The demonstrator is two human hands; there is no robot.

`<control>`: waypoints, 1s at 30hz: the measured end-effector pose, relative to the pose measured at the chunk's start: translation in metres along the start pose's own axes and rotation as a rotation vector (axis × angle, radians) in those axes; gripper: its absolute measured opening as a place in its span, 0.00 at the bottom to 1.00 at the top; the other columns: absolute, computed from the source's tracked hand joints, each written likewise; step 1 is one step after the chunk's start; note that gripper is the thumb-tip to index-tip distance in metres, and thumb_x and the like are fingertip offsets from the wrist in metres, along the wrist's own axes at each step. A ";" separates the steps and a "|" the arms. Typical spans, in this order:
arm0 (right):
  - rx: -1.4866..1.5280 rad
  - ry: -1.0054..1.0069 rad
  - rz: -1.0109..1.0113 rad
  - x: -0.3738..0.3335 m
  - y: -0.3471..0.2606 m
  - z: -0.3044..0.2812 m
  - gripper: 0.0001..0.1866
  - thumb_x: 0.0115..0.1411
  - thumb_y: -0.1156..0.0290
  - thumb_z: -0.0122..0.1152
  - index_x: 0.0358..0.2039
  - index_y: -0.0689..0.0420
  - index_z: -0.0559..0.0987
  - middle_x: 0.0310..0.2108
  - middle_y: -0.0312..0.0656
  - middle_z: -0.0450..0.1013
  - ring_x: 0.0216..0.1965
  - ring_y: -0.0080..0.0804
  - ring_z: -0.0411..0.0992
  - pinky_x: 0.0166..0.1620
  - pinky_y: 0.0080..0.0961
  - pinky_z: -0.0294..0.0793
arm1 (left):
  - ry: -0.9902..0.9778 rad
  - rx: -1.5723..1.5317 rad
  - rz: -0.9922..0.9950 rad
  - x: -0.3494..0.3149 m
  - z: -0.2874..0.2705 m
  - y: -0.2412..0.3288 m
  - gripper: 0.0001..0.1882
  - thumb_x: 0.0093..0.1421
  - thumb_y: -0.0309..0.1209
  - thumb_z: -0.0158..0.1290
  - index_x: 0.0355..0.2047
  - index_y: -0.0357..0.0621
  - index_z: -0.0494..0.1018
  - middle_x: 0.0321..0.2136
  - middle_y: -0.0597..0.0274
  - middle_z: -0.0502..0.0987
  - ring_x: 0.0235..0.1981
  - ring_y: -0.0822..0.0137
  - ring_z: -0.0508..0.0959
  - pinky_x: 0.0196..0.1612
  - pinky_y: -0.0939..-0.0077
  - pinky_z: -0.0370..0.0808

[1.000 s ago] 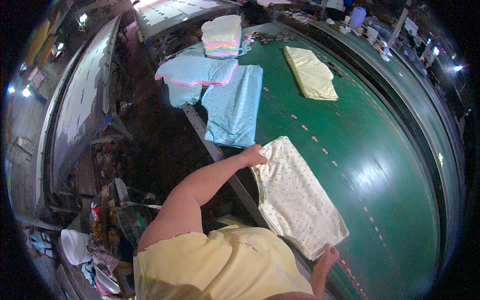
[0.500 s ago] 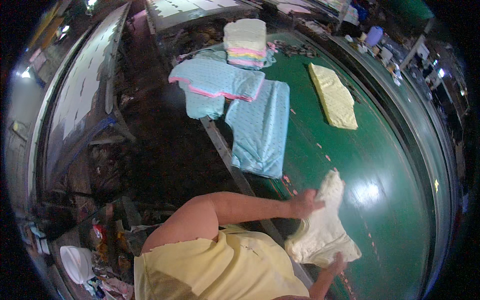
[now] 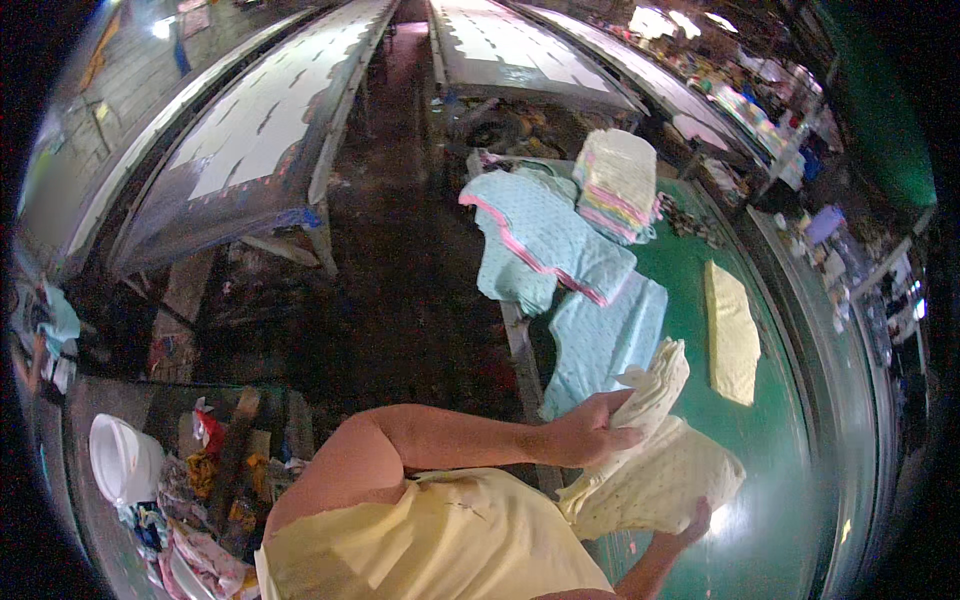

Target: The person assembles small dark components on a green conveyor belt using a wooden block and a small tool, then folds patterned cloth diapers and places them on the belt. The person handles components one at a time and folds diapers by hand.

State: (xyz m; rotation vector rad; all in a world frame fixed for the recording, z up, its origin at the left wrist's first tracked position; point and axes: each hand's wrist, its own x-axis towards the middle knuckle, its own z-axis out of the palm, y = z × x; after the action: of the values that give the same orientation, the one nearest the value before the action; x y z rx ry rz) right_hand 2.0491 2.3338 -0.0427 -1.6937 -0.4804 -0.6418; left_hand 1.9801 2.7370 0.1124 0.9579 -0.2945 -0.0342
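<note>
We hold the dotted cream fabric panels (image 3: 655, 490) bent above the green surface (image 3: 686, 310), not yet laid down: left hand (image 3: 598, 432) fingers closed around one fold, right hand (image 3: 692, 528) fingers pinching the lower edge. Yellow fabric panels (image 3: 732, 335) already lie flat.

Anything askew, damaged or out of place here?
Mildly: the pink-edged blue cloth lies skewed across other blue pieces, apparently overhanging the left edge of the green table. The yellow shirt bears a small dark mark; stain or tear, I cannot tell.
</note>
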 end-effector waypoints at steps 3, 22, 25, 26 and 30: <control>0.466 -0.011 0.435 0.054 -0.017 0.069 0.39 0.61 0.57 0.74 0.71 0.53 0.71 0.69 0.53 0.70 0.65 0.59 0.73 0.67 0.59 0.80 | 0.146 0.035 0.064 -0.015 -0.037 0.005 0.32 0.71 0.36 0.67 0.71 0.41 0.72 0.60 0.60 0.83 0.59 0.67 0.81 0.66 0.63 0.76; 0.734 -0.135 0.794 0.228 -0.025 0.565 0.37 0.56 0.70 0.75 0.66 0.58 0.74 0.58 0.50 0.78 0.54 0.51 0.80 0.56 0.52 0.84 | 0.605 0.297 0.003 0.023 -0.341 0.230 0.23 0.74 0.27 0.62 0.67 0.39 0.76 0.53 0.64 0.85 0.52 0.70 0.84 0.57 0.65 0.83; 0.737 -0.137 0.821 0.245 -0.002 0.614 0.36 0.57 0.69 0.75 0.67 0.60 0.74 0.54 0.46 0.81 0.51 0.46 0.80 0.55 0.43 0.82 | 0.709 0.259 0.088 0.031 -0.385 0.267 0.21 0.74 0.27 0.61 0.66 0.40 0.77 0.55 0.62 0.86 0.53 0.70 0.85 0.58 0.65 0.83; 0.744 -0.144 0.814 0.254 -0.017 0.630 0.36 0.58 0.69 0.75 0.67 0.60 0.75 0.55 0.46 0.81 0.51 0.44 0.80 0.56 0.41 0.82 | 0.719 0.231 0.124 0.034 -0.398 0.274 0.21 0.75 0.28 0.60 0.66 0.40 0.77 0.55 0.62 0.86 0.54 0.70 0.84 0.58 0.65 0.83; 0.666 -0.162 0.716 0.286 -0.026 0.673 0.34 0.60 0.68 0.73 0.67 0.63 0.75 0.55 0.47 0.81 0.51 0.41 0.81 0.56 0.39 0.81 | 0.728 0.252 0.142 0.059 -0.433 0.311 0.22 0.76 0.29 0.59 0.67 0.40 0.77 0.57 0.62 0.85 0.56 0.70 0.84 0.61 0.67 0.81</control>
State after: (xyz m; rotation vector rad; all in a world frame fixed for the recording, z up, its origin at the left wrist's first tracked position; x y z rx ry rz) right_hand 2.3569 2.9890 0.0633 -1.1527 -0.1396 0.1762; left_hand 2.1187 3.2540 0.1446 1.1303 0.3139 0.4833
